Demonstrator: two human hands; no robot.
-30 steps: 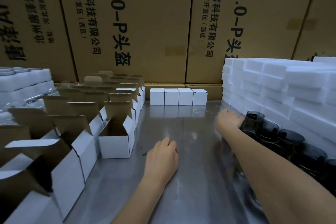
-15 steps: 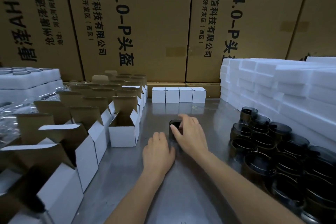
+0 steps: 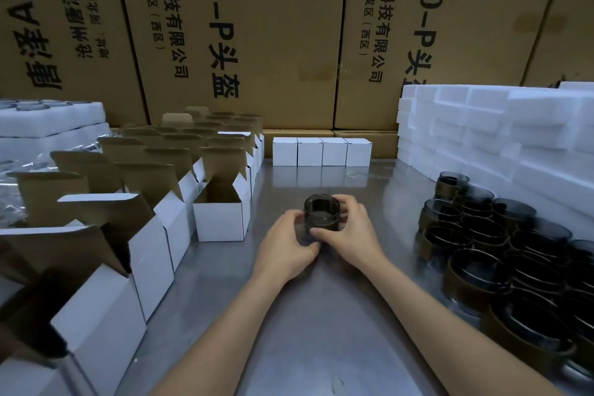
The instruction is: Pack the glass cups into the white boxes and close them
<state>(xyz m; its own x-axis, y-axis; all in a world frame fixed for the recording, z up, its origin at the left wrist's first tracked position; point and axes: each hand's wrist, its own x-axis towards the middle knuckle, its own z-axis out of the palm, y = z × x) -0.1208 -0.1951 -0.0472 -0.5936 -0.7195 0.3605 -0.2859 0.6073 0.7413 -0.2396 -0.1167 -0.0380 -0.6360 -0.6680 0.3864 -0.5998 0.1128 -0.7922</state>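
The person is cupping a single dark glass cup [image 3: 322, 211] between both hands on the steel bench [image 3: 308, 315]; the left hand [image 3: 287, 243] is curling its grip round the near left wall, and the right hand [image 3: 348, 230] is wrapping fingers round the far right side with the thumb at the front. The cup is standing upright, mouth up, and whether its base is touching the bench cannot be told. Being glass, it is probably rigid, smooth and somewhat slippery, with some weight for its size, and likely to chip if knocked against its neighbours. Holding it by the side wall, below the rim, looks the safest purchase. Just left of the grip, the nearest open white box [image 3: 221, 214] is standing with its flap raised, probably the next destination, and thin card like that is likely to tip if nudged. Well to the right, the remaining cups [image 3: 501, 244] are crowding together. Beyond the grip, four closed boxes [image 3: 322, 152] are lining the back edge.
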